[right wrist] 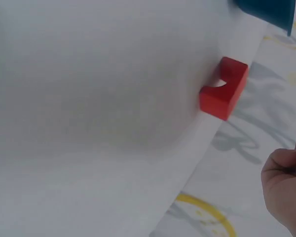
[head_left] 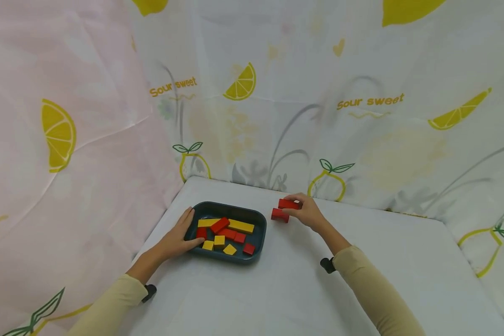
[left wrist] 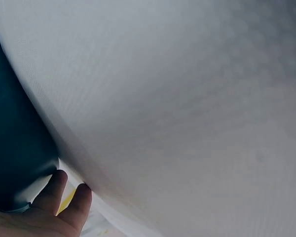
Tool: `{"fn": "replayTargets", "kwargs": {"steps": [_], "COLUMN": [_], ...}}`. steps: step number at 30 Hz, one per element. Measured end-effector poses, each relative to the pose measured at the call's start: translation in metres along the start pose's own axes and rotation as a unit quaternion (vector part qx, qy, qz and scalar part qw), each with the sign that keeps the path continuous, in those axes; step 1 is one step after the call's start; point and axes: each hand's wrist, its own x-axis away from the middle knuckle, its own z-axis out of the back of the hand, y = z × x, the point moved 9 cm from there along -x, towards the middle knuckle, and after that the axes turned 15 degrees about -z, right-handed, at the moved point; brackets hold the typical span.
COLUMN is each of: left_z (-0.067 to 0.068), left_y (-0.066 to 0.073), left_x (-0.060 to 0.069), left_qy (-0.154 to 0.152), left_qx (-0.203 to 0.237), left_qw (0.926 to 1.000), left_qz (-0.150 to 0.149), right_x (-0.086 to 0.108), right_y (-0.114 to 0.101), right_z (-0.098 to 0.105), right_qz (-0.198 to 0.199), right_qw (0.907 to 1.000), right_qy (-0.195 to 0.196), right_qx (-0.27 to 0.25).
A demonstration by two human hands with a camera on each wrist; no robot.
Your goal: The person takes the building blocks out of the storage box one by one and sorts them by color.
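A dark teal tray (head_left: 258, 254) stands on the table with several red and yellow blocks in it. My left hand (head_left: 178, 238) holds its left end, thumb over the front rim and fingers along the outer side; the left wrist view shows two fingertips (left wrist: 81, 197) beside the tray (left wrist: 15, 123). To the tray's right, my right hand (head_left: 308, 212) pinches a red block (head_left: 287, 204). Just in front of that block in the head view, a red arch block (head_left: 279, 215) rests on the table, its notch visible in the right wrist view. There the right hand (right wrist: 286, 190) is partly cut off.
Inside the tray lie long yellow blocks (head_left: 241, 226), small yellow blocks (head_left: 219, 241) and red blocks (head_left: 220, 225). White cloth covers the table (head_left: 285, 289). Behind and to the left hangs a lemon-print curtain (head_left: 273, 116), meeting the table's far edge.
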Motion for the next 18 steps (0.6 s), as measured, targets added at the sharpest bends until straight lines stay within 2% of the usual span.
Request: {"fn": "replayTargets", "kwargs": {"steps": [5, 11, 18], "left_z": [0.000, -0.001, 0.000], "left_y": [0.000, -0.001, 0.001], "left_x": [0.000, 0.000, 0.000], "left_qy": [0.003, 0.002, 0.005], "left_qx": [-0.001, -0.003, -0.006], "left_qw": [1.0000, 1.0000, 1.0000], "left_qz": [-0.002, 0.003, -0.002], "right_x": [0.001, -0.001, -0.007], "right_y": [0.019, 0.045, 0.076], "right_z": [0.012, 0.019, 0.018], "right_qz": [-0.015, -0.058, -0.112], "right_qw": [0.9996, 0.9970, 0.9918], "right_qy": [0.018, 0.035, 0.019], "right_qx": [0.016, 0.036, 0.058]}}
